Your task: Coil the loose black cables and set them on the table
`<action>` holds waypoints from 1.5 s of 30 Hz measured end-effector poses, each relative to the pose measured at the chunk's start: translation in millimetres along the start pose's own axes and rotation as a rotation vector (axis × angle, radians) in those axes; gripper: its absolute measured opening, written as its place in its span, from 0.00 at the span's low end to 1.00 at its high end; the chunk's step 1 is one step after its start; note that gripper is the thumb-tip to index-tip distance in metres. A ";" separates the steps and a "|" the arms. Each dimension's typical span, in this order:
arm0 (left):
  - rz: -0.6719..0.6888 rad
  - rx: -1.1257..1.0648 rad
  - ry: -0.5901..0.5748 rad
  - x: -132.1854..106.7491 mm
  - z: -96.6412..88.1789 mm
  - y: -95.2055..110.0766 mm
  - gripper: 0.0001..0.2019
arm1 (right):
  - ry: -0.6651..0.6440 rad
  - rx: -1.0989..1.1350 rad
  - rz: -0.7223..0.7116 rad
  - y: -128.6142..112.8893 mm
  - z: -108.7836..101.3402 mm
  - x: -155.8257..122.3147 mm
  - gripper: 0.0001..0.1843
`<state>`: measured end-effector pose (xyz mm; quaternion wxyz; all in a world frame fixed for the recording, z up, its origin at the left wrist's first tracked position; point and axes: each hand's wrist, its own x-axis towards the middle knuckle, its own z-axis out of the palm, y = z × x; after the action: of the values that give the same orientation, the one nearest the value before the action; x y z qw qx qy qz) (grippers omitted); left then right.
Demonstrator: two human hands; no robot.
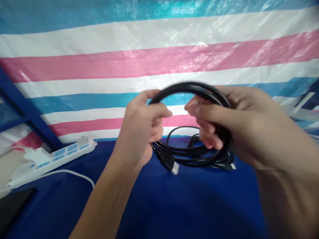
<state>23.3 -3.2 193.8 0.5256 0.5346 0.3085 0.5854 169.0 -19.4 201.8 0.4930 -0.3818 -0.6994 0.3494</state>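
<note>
Both of my hands hold a coiled black cable (pixel 186 89) in front of me, above a blue table (pixel 178 202). My left hand (pixel 141 129) is closed around the coil's left side. My right hand (pixel 227 120) grips the right side, its fingers curled through the loops. The lower loops hang down between my hands. A plug with a silver tip (pixel 173 166) dangles below my left hand, and a second plug end (pixel 230 165) shows under my right hand.
A white power strip (pixel 51 158) with blue sockets lies at the left on the table, its white cord (pixel 72 173) curving forward. A black flat object (pixel 11 210) lies at the lower left. A striped pink, white and blue tarp (pixel 157 56) hangs behind. Blue frame bars (pixel 20 103) stand at left.
</note>
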 end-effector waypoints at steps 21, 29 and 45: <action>0.004 -0.232 0.083 -2.5 -4.9 8.7 0.07 | -0.016 0.596 0.121 15.0 14.8 12.1 0.01; -0.155 0.023 -0.162 -0.8 -19.7 11.7 0.03 | -0.182 0.405 0.225 17.6 0.9 8.7 0.05; -0.100 -0.437 -0.088 1.9 -4.0 -1.3 0.10 | 0.079 0.669 0.116 8.3 12.9 10.2 0.05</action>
<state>20.1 -0.2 192.2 0.6701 0.4171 0.1774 0.5879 156.0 -8.0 195.5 0.5970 -0.2513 -0.5034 0.5719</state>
